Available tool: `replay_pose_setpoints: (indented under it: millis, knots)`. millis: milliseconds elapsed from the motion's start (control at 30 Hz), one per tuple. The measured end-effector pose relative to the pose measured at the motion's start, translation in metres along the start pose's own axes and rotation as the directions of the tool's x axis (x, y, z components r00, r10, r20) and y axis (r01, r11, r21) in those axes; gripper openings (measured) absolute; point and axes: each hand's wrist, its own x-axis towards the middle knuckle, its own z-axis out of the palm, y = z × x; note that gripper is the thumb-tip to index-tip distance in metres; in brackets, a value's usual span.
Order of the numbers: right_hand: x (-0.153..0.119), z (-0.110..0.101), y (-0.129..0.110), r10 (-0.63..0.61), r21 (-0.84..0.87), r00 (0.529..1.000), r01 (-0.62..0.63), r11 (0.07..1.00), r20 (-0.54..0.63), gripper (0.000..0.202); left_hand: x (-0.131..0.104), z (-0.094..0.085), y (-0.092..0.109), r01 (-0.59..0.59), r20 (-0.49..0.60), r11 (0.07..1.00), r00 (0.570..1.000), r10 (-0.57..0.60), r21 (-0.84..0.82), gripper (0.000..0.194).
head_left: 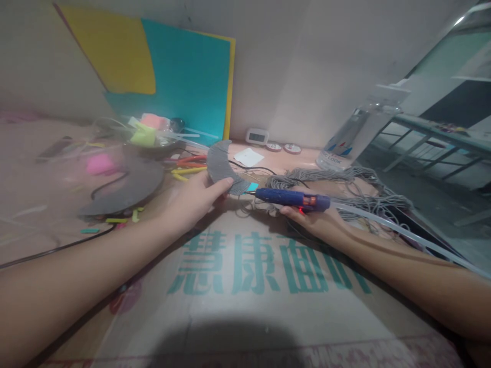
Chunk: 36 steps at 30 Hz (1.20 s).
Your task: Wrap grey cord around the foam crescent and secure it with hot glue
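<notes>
Left fingers (224,186) pinch a grey crescent (219,166); right fingers (290,210) clasp a blue tool (282,197); a bowl (154,150) holds coloured scraps (143,135).

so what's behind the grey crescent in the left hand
Past the crescent, a white paper shows to its right and something orange to its left; whatever lies directly behind it is covered.

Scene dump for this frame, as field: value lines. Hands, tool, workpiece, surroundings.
left_hand: left hand grips ribbed gray crescent
right_hand: right hand holds blue glue gun, red light glowing
tool_tip: nozzle at crescent's lower end; contact unclear
tool_rear: whitish stick trailing out
right_side: heap of gray cord, clear bottle behind it
left_side: larger gray curved piece, blurred
back: teal sheet against wall, small digital display
</notes>
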Motion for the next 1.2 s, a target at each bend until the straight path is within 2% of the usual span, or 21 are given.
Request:
replay_pose_setpoints:
  millis: [300,400,600,933,1200]
  knots:
    - [0.001,-0.004,-0.003,-0.002,0.011,1.0,0.002,1.0,0.003,0.025,0.001,-0.001,-0.001,-0.028,0.007,1.0,1.0,0.028,0.013,0.039]
    - [0.002,-0.004,-0.004,0.004,0.012,1.0,-0.004,1.0,0.002,0.028,0.001,-0.001,-0.002,-0.027,0.011,1.0,1.0,0.027,-0.012,0.039]
    - [0.004,-0.006,-0.01,0.035,0.088,0.999,-0.037,0.995,0.025,0.019,0.001,0.001,-0.002,-0.01,0.008,0.997,1.0,0.01,-0.071,0.037]
    - [0.004,-0.008,-0.009,0.067,0.012,0.998,-0.067,0.998,0.007,0.021,0.001,0.0,-0.003,-0.046,0.001,0.997,0.999,0.046,-0.056,0.036]
    - [0.006,-0.006,-0.008,0.055,0.06,0.998,-0.053,0.997,-0.036,0.027,0.004,0.0,-0.009,-0.042,-0.017,0.998,0.999,0.041,-0.05,0.038]
